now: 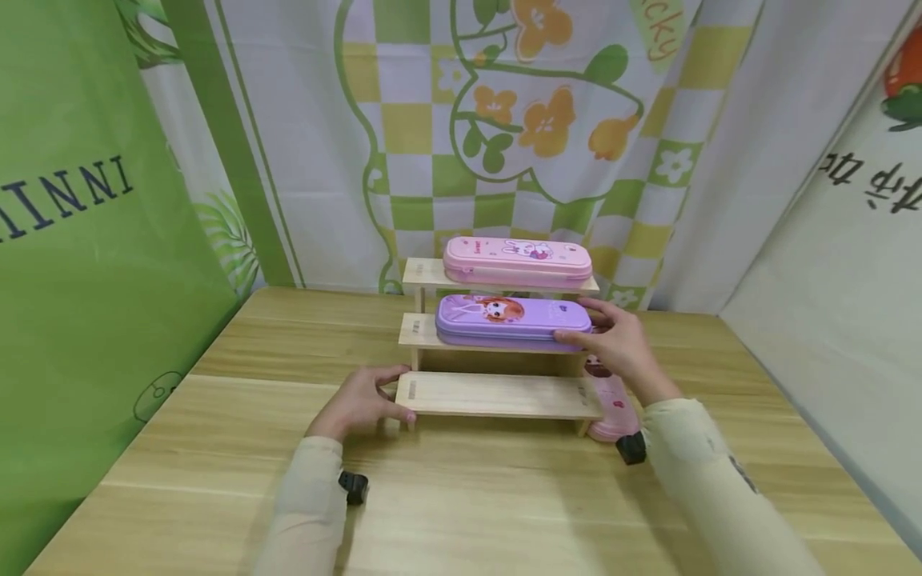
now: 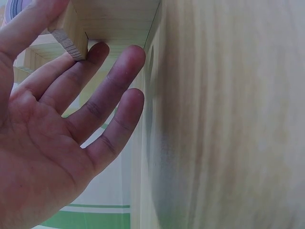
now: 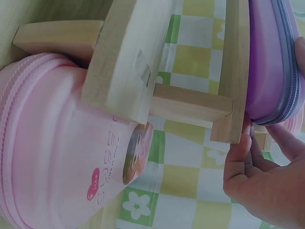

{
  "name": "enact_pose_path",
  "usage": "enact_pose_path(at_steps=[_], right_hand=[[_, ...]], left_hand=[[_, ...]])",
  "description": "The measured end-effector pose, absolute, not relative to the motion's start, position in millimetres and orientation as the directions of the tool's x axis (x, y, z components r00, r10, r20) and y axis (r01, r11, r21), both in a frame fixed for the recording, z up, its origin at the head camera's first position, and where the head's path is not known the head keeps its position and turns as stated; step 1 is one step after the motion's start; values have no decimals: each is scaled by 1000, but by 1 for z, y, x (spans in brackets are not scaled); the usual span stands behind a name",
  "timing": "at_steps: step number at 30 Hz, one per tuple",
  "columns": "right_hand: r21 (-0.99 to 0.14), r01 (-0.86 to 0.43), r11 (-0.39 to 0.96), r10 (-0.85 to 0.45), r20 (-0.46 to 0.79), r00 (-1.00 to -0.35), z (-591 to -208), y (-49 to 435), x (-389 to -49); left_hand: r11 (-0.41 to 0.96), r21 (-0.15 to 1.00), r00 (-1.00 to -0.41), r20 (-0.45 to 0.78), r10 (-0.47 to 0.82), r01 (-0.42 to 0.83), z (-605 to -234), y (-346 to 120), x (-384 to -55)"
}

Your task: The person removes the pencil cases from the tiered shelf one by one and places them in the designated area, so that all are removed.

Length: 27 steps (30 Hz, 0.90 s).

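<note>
A three-tier wooden display stand (image 1: 497,395) stands on the table. My left hand (image 1: 363,402) grips the left end of its lowest board, thumb at the front edge and index finger behind. In the left wrist view, the other fingers (image 2: 110,90) spread out under the board (image 2: 71,31). On the middle tier lies a purple pencil case (image 1: 515,318) with a cartoon girl on its lid. My right hand (image 1: 619,344) holds its right end, thumb in front and fingers behind. The right wrist view shows the case's zipper (image 3: 289,62) and the right hand (image 3: 267,176) at its end.
A pink pencil case (image 1: 519,260) with a rabbit print lies on the top tier. Another pink pencil case (image 1: 612,412) leans beside the stand's right side, partly behind the right hand. The wooden table (image 1: 461,512) reaches back to a patterned curtain (image 1: 302,160); a green cloth (image 1: 86,304) hangs at left.
</note>
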State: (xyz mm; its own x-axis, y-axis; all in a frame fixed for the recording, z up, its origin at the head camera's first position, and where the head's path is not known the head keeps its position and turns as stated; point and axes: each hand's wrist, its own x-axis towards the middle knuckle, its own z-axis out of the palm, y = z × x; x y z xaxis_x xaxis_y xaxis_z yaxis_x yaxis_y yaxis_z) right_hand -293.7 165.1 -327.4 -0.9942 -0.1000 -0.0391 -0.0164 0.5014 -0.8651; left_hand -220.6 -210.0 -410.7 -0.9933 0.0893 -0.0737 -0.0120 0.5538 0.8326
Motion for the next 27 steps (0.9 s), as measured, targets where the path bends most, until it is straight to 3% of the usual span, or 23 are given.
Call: enact_pose_path(at_steps=[27], right_hand=[[-893,-68,444,-105,24,-994,-325,171,-287]], left_hand=[[591,806,-989,-71,126,18,-409,-211,-220]])
